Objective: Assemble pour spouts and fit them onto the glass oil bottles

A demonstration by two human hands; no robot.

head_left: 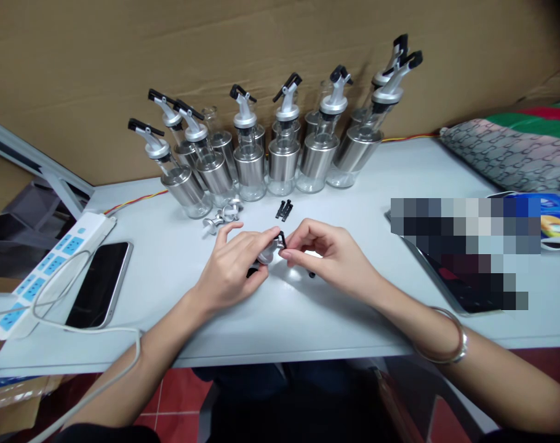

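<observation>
Here, silver spout [267, 253] gripped in left fingers [256, 243], right fingers [303, 255] pinching its black lever [282, 237]

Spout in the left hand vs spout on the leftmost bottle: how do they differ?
The held spout is off any bottle, in the left hand; the bottle spout sits on the neck of the leftmost bottle.
The held spout is partly covered by fingers; the bottle spout is uncovered.
Both: silver with a black part.

Behind, we count one brown wall [192, 37], creased like cardboard; before us, one pale desk [413, 178] with a bright reflection [298, 274]; left, one grey metal frame [62, 187]; beneath, red floor tiles [181, 392].
</observation>
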